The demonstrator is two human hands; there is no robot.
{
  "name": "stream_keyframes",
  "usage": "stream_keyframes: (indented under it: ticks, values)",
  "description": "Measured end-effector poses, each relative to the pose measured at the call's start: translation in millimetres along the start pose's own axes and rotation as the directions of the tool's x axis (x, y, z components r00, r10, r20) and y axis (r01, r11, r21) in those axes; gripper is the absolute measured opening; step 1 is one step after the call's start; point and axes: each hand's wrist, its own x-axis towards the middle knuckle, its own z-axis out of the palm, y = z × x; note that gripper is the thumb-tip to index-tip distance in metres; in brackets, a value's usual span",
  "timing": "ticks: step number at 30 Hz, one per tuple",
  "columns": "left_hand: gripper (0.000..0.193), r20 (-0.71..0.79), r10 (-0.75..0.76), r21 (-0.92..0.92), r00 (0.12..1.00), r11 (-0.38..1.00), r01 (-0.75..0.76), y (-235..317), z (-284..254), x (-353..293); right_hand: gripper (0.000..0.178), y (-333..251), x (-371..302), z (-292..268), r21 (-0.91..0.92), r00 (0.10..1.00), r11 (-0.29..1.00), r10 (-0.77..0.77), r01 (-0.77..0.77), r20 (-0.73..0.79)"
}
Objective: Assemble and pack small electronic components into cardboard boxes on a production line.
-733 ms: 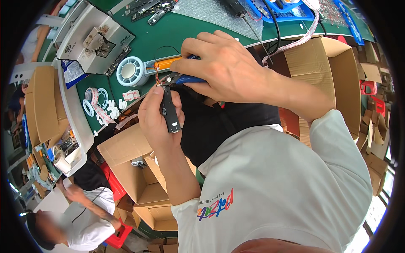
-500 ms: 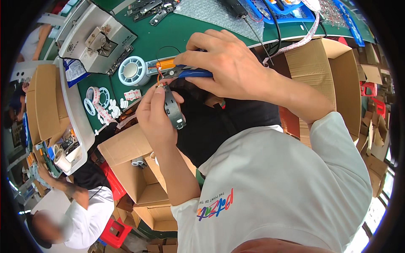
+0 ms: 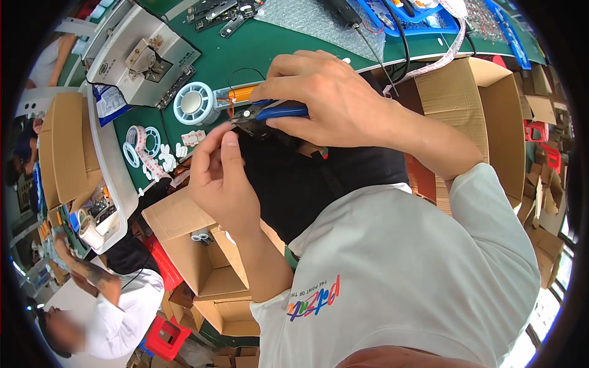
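Your green worktop [image 3: 261,44] spans the far side of the work area. An open cardboard box [image 3: 503,116] stands beyond your right forearm. On the worktop at far left sits a grey angular housing [image 3: 116,76]; a sheet of bubble wrap [image 3: 316,27] lies at the far side.

Your right hand [image 3: 334,95] has its grip closed around the handles of the pliers. Your left hand [image 3: 224,175] is raised just below the plier tips, thumb and index finger close together; whether that grip pinches anything, you cannot tell.

The pale-blue device [image 3: 192,103] lies on the worktop, its round slotted end to the left of the pliers [image 3: 283,112]. An orange cylinder [image 3: 242,94] sits in its narrow body, partly covered by your right hand. Thin reddish wires [image 3: 230,111] run from there toward the plier tips.
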Motion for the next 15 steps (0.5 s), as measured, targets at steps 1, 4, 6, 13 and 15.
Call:
stream_keyframes:
  ticks: [1,4,6,13,15]
  values:
    - [0.022,0.043,-0.115,-0.145,0.992,0.982,0.12,4.2,0.1,0.3,0.031,-0.5,-0.5,1.1,-0.006,1.0,1.0,-0.009,0.009,-0.007]
    - [0.024,0.177,-0.312,-0.403,0.933,0.842,0.358,7.8,0.9,0.8,0.031,-0.9,-1.7,2.0,-0.02,0.999,0.999,-0.025,0.024,-0.023]
    - [0.022,0.156,-0.299,-0.415,0.941,0.845,0.338,1.5,2.5,1.6,0.031,-0.7,-2.3,1.5,-0.028,0.999,0.999,-0.029,0.028,-0.041]
    - [0.021,0.17,-0.281,-0.296,0.944,0.9,0.321,2.7,8.3,0.2,0.032,0.6,-4.6,-18.2,-0.004,0.999,1.0,0.012,-0.012,-0.049]
    - [0.021,0.158,-0.279,-0.308,0.947,0.898,0.315,4.5,12.5,0.4,0.032,-0.7,-5.0,-21.1,-0.006,0.999,1.0,0.026,-0.027,-0.047]
